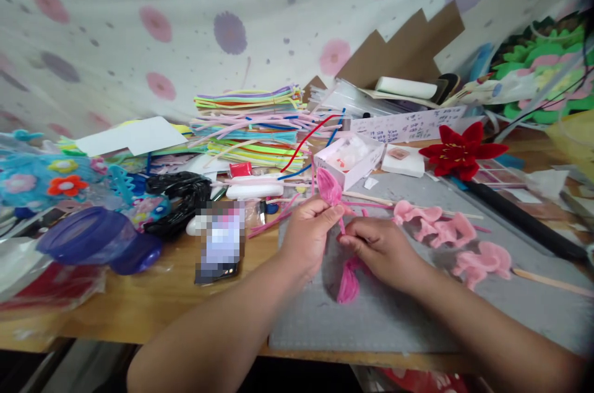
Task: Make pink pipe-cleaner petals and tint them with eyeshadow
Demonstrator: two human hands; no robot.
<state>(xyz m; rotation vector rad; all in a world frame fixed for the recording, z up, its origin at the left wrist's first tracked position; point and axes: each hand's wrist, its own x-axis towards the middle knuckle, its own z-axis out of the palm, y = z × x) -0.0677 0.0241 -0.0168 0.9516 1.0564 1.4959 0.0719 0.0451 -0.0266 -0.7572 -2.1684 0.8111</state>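
My left hand pinches the base of a pink pipe-cleaner petal, which points up and away from me. Just below it, my right hand is closed on the petal's pink stem. A second pink petal of looped pipe cleaner shows under my right hand, above the grey cutting mat; I cannot tell whether it hangs or rests there. Several pale pink curled pieces lie on the mat to the right. The fingertips of both hands partly hide the stem.
Bundles of coloured pipe cleaners are stacked at the back. A white box stands behind my hands, a red flower to its right. On the left are a phone, a black plastic bag and a purple container.
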